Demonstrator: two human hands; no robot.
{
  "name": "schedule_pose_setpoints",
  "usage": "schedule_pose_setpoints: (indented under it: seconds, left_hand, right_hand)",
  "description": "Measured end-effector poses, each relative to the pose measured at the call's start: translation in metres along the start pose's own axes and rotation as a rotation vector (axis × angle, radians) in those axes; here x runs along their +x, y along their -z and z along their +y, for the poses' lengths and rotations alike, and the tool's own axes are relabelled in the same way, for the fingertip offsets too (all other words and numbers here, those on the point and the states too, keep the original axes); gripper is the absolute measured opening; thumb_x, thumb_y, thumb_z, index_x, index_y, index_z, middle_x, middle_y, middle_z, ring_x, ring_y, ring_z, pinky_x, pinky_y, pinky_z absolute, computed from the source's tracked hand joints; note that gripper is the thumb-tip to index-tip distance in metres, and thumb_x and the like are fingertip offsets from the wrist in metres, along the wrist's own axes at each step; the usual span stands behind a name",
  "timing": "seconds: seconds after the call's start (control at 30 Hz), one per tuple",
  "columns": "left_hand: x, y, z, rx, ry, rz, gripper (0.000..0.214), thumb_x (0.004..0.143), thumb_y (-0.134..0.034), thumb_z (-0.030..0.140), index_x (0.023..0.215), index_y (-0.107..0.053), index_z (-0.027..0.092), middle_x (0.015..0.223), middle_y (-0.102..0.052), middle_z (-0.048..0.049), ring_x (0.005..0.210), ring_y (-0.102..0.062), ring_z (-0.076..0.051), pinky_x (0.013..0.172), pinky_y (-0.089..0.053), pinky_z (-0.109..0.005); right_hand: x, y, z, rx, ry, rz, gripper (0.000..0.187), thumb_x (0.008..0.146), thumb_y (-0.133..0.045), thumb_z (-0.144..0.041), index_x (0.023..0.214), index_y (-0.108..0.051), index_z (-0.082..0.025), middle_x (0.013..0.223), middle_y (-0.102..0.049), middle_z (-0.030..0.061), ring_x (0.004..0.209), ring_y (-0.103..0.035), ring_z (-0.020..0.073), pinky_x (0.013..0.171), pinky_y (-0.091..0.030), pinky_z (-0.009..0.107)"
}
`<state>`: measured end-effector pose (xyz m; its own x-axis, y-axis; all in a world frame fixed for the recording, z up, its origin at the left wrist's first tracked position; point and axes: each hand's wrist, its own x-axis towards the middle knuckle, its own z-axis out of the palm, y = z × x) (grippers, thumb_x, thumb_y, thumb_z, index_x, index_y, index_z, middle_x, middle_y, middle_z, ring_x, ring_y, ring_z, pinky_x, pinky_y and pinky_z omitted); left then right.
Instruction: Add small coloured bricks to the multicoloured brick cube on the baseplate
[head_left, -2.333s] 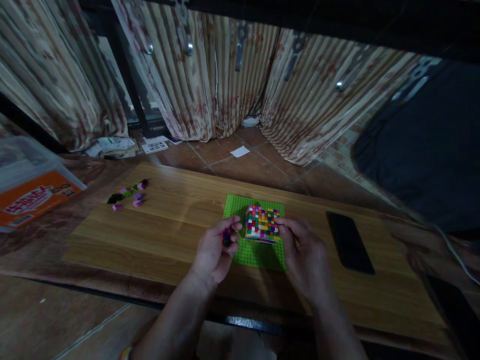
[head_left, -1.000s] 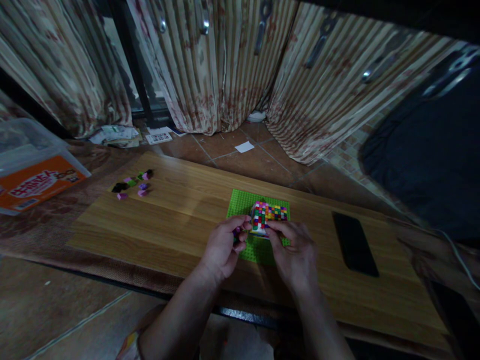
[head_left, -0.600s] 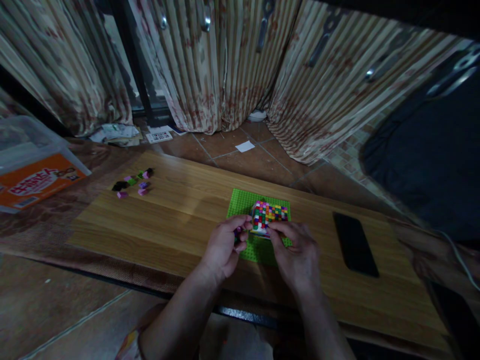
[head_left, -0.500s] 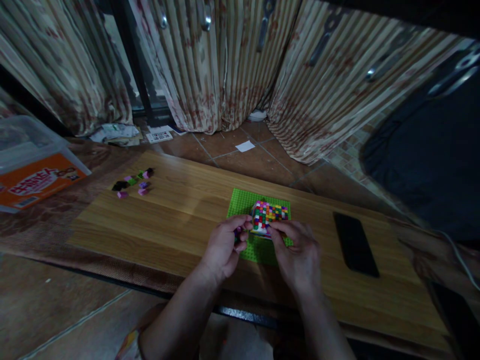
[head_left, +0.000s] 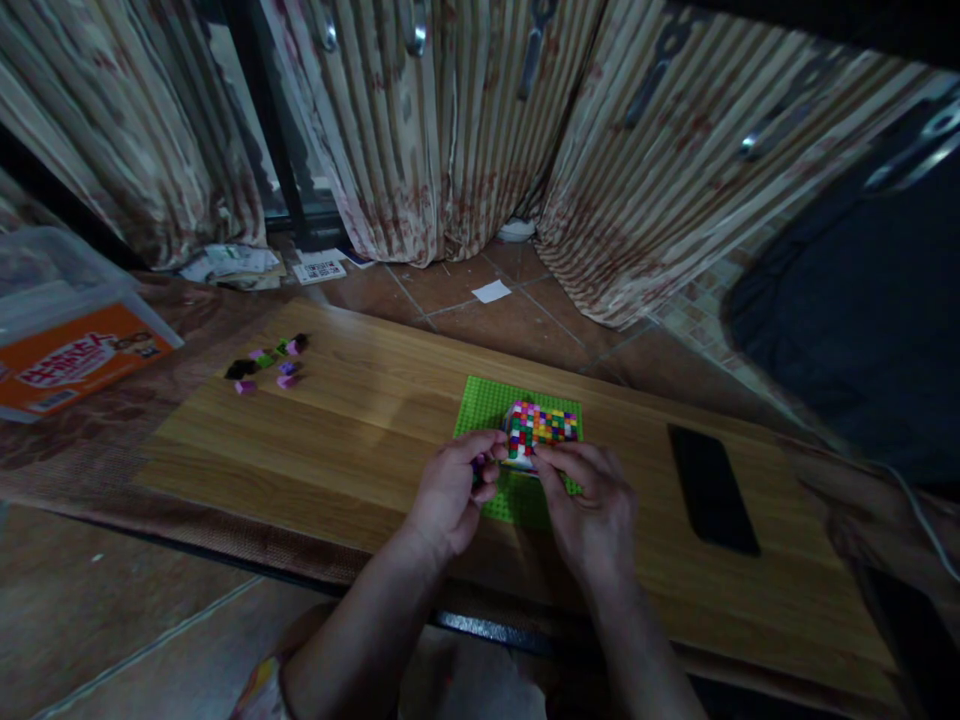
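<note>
A block of many-coloured building bricks (head_left: 541,424) stands on a green studded baseplate (head_left: 480,400). White shows along its near edge. My left hand (head_left: 454,490) is closed around a few small dark and purple bricks (head_left: 478,466), and its thumb and forefinger reach the block's left side. With thumb and forefinger pinched together, my right hand (head_left: 592,500) is at the near edge of the block's top. Whatever sits between those fingertips is too small to make out.
Several loose pink, green, purple and black bricks (head_left: 287,370) lie on the wooden board's left. A black phone (head_left: 712,488) rests on the right. At far left stands a clear plastic box (head_left: 82,350) with an orange label. Striped curtains (head_left: 390,130) hang behind.
My right hand has shifted slightly left along the block's near edge. My left hand keeps nearly the same place and grip.
</note>
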<state>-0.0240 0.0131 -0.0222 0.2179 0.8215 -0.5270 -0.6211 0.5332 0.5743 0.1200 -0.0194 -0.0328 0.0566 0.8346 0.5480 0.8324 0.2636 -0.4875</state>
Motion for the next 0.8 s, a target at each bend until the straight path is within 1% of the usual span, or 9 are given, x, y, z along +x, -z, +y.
schedule_pose_setpoints:
  seconds: [0.17, 0.47, 0.6, 0.8]
  left_hand:
    - [0.0016, -0.002, -0.002, 0.005, 0.007, 0.016, 0.011, 0.072, -0.064, 0.019, 0.077, -0.066, 0.009, 0.065, -0.053, 0.0006, 0.046, -0.038, -0.002, 0.037, -0.017, -0.015]
    - [0.0003, -0.0051, -0.0035, 0.028, -0.015, 0.019, 0.01, 0.071, -0.065, 0.019, 0.076, -0.066, 0.01, 0.065, -0.052, 0.0009, 0.046, -0.038, -0.002, 0.038, -0.017, -0.015]
    - [0.0011, -0.0048, -0.0035, 0.029, -0.012, 0.031, 0.01, 0.071, -0.065, 0.017, 0.077, -0.066, 0.009, 0.065, -0.051, 0.0013, 0.046, -0.037, -0.002, 0.038, -0.017, -0.015]
    - [0.0002, -0.0029, -0.0017, 0.005, 0.002, 0.018, 0.01, 0.072, -0.063, 0.015, 0.079, -0.066, 0.008, 0.067, -0.052, 0.0004, 0.047, -0.036, -0.002, 0.037, -0.018, -0.014]
  right_hand:
    - [-0.0019, 0.0006, 0.0019, 0.01, 0.052, -0.018, 0.01, 0.086, -0.064, -0.017, 0.088, -0.074, -0.019, 0.086, -0.069, 0.0052, 0.082, -0.06, 0.0179, 0.075, -0.05, 0.031]
    - [-0.0011, -0.0003, 0.0016, 0.036, 0.088, -0.027, 0.012, 0.087, -0.061, -0.015, 0.088, -0.072, -0.019, 0.086, -0.069, 0.0055, 0.081, -0.06, 0.0175, 0.074, -0.051, 0.031]
    - [-0.0012, -0.0012, 0.001, 0.057, 0.047, -0.034, 0.012, 0.087, -0.061, -0.016, 0.088, -0.073, -0.019, 0.086, -0.069, 0.0053, 0.081, -0.061, 0.0178, 0.074, -0.051, 0.031]
    - [0.0, -0.0007, 0.0014, 0.162, -0.075, -0.033, 0.011, 0.086, -0.063, -0.021, 0.088, -0.074, -0.022, 0.086, -0.071, 0.0034, 0.083, -0.063, 0.0178, 0.076, -0.051, 0.032]
